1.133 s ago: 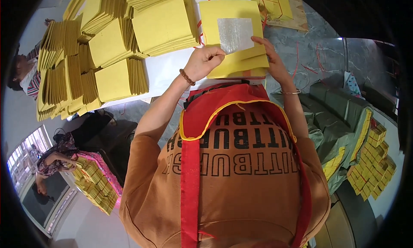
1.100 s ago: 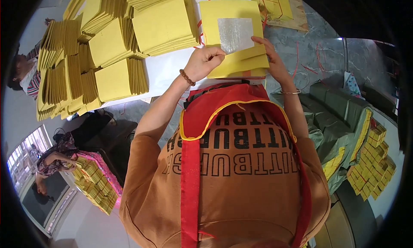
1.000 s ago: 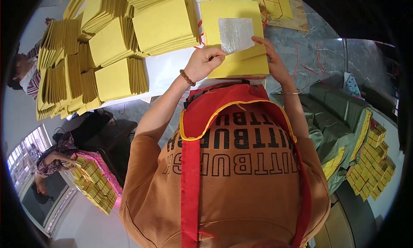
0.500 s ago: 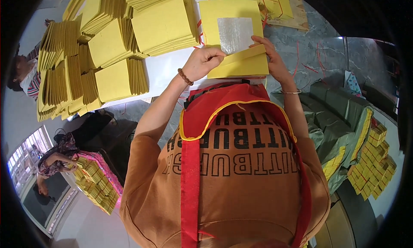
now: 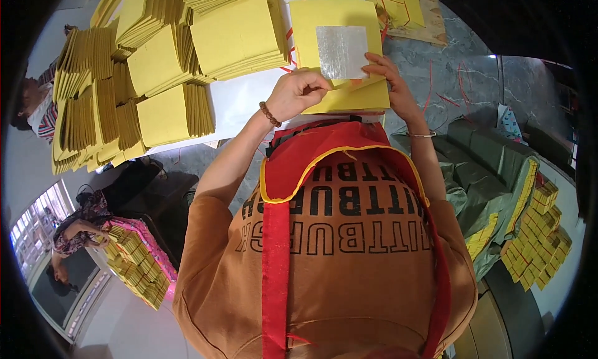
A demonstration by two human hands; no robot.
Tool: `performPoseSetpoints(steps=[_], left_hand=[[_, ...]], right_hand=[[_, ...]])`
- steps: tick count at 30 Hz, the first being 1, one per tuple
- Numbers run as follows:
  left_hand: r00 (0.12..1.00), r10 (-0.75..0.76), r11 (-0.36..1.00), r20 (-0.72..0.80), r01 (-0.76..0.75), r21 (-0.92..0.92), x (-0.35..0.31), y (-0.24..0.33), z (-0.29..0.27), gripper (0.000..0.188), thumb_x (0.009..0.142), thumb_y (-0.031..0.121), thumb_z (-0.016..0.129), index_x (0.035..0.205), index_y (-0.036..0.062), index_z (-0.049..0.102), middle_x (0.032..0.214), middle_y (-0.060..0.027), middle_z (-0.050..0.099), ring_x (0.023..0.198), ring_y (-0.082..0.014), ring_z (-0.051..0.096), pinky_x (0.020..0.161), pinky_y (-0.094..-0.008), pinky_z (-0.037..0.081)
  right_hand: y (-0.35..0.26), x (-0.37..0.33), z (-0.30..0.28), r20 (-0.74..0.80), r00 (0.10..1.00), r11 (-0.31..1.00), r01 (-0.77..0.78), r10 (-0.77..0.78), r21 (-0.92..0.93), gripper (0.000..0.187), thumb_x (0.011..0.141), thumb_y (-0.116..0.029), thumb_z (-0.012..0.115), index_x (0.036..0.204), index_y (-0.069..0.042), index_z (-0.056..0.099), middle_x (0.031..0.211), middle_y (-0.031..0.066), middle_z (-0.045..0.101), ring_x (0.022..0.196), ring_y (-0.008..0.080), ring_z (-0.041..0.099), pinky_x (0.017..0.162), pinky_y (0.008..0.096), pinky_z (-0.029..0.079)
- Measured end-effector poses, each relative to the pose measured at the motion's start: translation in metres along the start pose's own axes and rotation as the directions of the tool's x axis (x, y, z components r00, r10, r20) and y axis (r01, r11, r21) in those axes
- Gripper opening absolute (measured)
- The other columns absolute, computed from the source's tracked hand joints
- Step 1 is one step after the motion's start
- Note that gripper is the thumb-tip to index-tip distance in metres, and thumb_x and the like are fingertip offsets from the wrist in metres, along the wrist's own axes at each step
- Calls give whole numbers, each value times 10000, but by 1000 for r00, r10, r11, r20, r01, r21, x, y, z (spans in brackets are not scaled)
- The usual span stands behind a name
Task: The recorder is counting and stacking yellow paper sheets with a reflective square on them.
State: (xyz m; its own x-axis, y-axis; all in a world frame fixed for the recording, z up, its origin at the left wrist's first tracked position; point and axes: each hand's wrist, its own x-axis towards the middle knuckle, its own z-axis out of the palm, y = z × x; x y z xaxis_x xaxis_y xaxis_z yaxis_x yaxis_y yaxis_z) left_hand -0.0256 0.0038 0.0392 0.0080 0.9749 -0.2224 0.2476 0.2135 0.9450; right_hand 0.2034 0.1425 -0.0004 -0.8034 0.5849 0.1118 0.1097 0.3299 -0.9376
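Note:
In front of me lies yellow paper [image 5: 333, 11] with a silver foil square [image 5: 342, 52] on its upper sheet. My left hand [image 5: 296, 96] pinches the near edge of that sheet, which is lifted a little, below the foil's lower left corner. My right hand [image 5: 398, 92] grips the right end of the same edge, its fingertips curled over beside the foil. More yellow paper [image 5: 361, 99] lies beneath, towards my body. The right thumb is hidden.
Stacks of folded yellow paper [image 5: 233, 35] cover the white table [image 5: 240, 97] on the left. A bundle tied with red string [image 5: 395, 7] stands far right. Another person [image 5: 84, 225] is near yellow bundles [image 5: 137, 265] at lower left. More bundles [image 5: 539, 247] stand right of green covering [image 5: 486, 172].
The folded-up near strip of the upper sheet has tipped from showing a broad face to a thin edge. Both hands stay almost in place. The other person at lower left has shifted slightly.

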Motion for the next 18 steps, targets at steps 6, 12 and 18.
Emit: performPoseSetpoints(steps=[6,12,18], left_hand=[[991,130,991,-33,-129,43,-2,0,3,76,779,100,645,850,75,641,768,-28,610,711,-128,563,627,-259,459],[995,98,995,-36,-97,28,-1,-7,4,94,781,120,655,857,68,638,777,-26,610,725,-129,565,639,-262,463],[993,107,994,-43,-108,-19,-1,-14,5,96,795,100,640,883,62,633,806,-29,615,732,-113,575,653,-252,470]], right_hand=[[1,1,-1,5,1000,1000,11,-11,5,416,731,-49,655,1132,-140,595,1326,57,466,1299,261,321,1081,378,230],[2,0,-1,9,1000,1000,16,-16,9,440,720,-28,656,1139,-144,593,1333,60,459,1294,263,327,1080,378,230],[-1,0,0,11,1000,1000,6,-6,-4,440,718,-23,643,1140,-136,592,1335,64,456,1294,265,329,1080,381,226]])
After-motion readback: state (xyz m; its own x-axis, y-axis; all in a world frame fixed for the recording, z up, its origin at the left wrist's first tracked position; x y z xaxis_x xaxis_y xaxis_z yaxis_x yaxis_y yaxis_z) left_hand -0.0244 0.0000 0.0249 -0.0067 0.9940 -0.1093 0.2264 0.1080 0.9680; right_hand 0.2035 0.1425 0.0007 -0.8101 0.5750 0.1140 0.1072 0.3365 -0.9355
